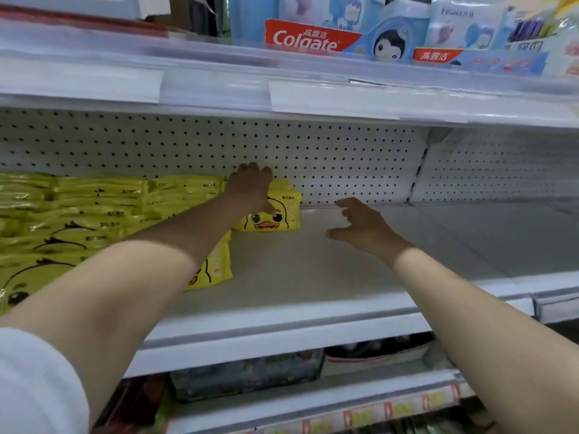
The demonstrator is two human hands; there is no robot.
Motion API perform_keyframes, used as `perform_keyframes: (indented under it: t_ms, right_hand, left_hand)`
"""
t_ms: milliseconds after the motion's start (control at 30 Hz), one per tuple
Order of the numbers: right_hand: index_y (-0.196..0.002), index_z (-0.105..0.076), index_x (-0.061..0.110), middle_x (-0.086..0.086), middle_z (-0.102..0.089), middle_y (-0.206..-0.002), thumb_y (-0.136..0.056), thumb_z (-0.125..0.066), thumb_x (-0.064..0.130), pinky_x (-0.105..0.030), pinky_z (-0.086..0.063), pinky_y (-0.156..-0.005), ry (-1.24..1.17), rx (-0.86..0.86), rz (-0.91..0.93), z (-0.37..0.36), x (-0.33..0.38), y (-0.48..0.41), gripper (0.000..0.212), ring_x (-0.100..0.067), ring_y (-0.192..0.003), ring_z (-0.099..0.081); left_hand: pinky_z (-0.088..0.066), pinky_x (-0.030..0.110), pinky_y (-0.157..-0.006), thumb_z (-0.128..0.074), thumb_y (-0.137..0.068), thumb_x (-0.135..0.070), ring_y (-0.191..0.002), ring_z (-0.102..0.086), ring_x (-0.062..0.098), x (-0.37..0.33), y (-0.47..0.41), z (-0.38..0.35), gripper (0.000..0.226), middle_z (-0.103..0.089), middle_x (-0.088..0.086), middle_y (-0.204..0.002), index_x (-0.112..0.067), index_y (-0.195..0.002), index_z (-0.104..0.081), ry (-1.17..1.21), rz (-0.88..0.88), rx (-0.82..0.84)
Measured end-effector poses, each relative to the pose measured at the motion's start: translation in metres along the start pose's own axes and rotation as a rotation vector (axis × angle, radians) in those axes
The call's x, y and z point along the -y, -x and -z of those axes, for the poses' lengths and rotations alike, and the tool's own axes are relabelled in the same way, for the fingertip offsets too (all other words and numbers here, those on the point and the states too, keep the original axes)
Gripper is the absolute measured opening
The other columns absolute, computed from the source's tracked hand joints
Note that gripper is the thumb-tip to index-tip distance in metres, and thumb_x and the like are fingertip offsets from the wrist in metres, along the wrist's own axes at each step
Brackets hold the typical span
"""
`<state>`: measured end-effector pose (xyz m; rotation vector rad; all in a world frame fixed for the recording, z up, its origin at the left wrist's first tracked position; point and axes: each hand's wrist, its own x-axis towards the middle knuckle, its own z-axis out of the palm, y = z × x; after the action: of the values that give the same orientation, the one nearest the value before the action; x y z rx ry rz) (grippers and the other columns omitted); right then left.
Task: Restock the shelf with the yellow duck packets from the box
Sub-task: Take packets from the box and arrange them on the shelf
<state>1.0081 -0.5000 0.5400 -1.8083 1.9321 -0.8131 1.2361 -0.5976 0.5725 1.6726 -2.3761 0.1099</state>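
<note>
Surface: white shop shelf (pixel 313 267), perforated white back panel (pixel 344 158), bare board right of centre.

Stock: yellow duck packets (pixel 78 214) stacked in rows across the shelf's left part.

One upright duck packet (pixel 272 219) stands at the back, just beside the stacks, face forward.

Left hand (pixel 250 189): fingers (pixel 250 169) curled over that packet's top, thumb on its front, gripping it.

Right hand (pixel 363 227): above the bare board, fingers (pixel 347 203) apart and loosely bent, holding nothing.

Above: toothpaste boxes (pixel 305 37).

Below: mixed goods (pixel 247 374), blurred.
</note>
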Motion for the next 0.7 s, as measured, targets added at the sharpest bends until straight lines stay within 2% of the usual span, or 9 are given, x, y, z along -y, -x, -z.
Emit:
perform_keyframes:
  t_ms: [133,267,367,467,567,633,700]
  right_hand:
    - [-0.145,-0.039,0.019,-0.01,-0.05,-0.141,-0.08,-0.081,0.029,-0.03,-0.045,-0.094,0.055,0.073,0.06,0.005,0.016,0.019,0.078,-0.024,-0.126,-0.051]
    - [-0.144,-0.038,0.021,-0.008,-0.052,-0.141,-0.079,-0.081,0.031,-0.025,-0.041,-0.092,0.134,0.108,0.175,0.001,0.045,0.046,0.079,-0.026,-0.126,-0.052]
    - [-0.142,-0.04,0.025,-0.009,-0.054,-0.137,-0.078,-0.082,0.035,-0.033,-0.048,-0.097,0.164,0.125,0.267,-0.009,0.066,0.079,0.077,-0.029,-0.125,-0.053]
    - [-0.141,-0.041,0.02,-0.011,-0.054,-0.133,-0.082,-0.078,0.036,-0.038,-0.051,-0.092,0.193,0.174,0.348,-0.024,0.083,0.115,0.071,-0.031,-0.122,-0.051]
    - [-0.144,-0.038,0.022,-0.01,-0.049,-0.141,-0.082,-0.08,0.034,-0.039,-0.047,-0.093,0.163,0.241,0.45,-0.047,0.103,0.149,0.077,-0.029,-0.127,-0.048]
    - [-0.143,-0.038,0.026,-0.009,-0.046,-0.143,-0.08,-0.081,0.034,-0.041,-0.047,-0.093,0.14,0.29,0.519,-0.067,0.119,0.172,0.076,-0.03,-0.129,-0.046]
    - [-0.142,-0.04,0.026,-0.008,-0.046,-0.144,-0.079,-0.082,0.035,-0.041,-0.046,-0.096,0.129,0.344,0.575,-0.089,0.133,0.194,0.076,-0.03,-0.132,-0.044]
  left_hand:
    - [-0.042,0.041,-0.099,-0.085,-0.067,-0.039,-0.127,-0.038,0.032,-0.006,0.044,0.019,0.083,-0.043,0.012,-0.133,-0.021,-0.137,-0.044,0.131,0.066,-0.012]
    - [-0.043,0.038,-0.096,-0.084,-0.07,-0.035,-0.126,-0.04,0.031,-0.008,0.109,0.04,0.076,-0.044,0.011,-0.131,-0.023,-0.135,-0.047,0.166,0.165,-0.055]
    - [-0.045,0.037,-0.095,-0.085,-0.07,-0.036,-0.122,-0.046,0.033,-0.006,0.165,0.056,0.075,-0.043,0.013,-0.132,-0.024,-0.134,-0.048,0.144,0.28,-0.055]
    - [-0.045,0.036,-0.096,-0.086,-0.07,-0.035,-0.118,-0.05,0.032,0.004,0.228,0.064,0.071,-0.048,0.014,-0.132,-0.022,-0.13,-0.051,0.162,0.367,-0.066]
    - [-0.039,0.041,-0.104,-0.085,-0.072,-0.033,-0.132,-0.04,0.035,0.016,0.295,0.067,0.068,-0.037,0.015,-0.147,-0.022,-0.13,-0.051,0.133,0.468,-0.042]
    - [-0.041,0.042,-0.099,-0.084,-0.074,-0.032,-0.133,-0.038,0.037,0.026,0.337,0.068,0.067,-0.032,0.015,-0.148,-0.023,-0.13,-0.049,0.12,0.564,0.002]
    - [-0.045,0.041,-0.093,-0.084,-0.073,-0.031,-0.123,-0.045,0.037,0.038,0.379,0.069,0.068,-0.036,0.017,-0.141,-0.023,-0.131,-0.049,0.122,0.645,0.023]
